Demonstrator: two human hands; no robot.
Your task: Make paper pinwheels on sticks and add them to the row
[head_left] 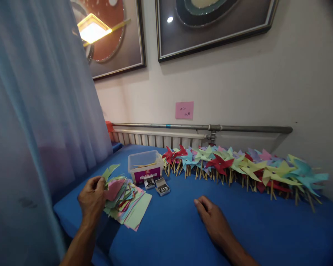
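Pinched between the fingers of my left hand (pixel 93 197) is a light green paper piece with cut points (pixel 111 170). This hand hovers at the left edge of a loose pile of coloured paper sheets and cut pieces (pixel 138 208). My right hand (pixel 212 218) rests on the blue cloth with its fingers curled in, and nothing shows in them. Between the hands, behind the pile, stand two small open boxes: one (pixel 162 187) with shiny metal pins or tacks, the other (pixel 149 183) holding small metal bits too.
A clear plastic tub (pixel 144 166) with thin wooden sticks stands behind the small boxes. A long row of finished paper pinwheels (pixel 220 164) on sticks lies along the wall side. A blue curtain (pixel 44 129) hangs at left; a metal pipe (pixel 249 129) runs along the wall.
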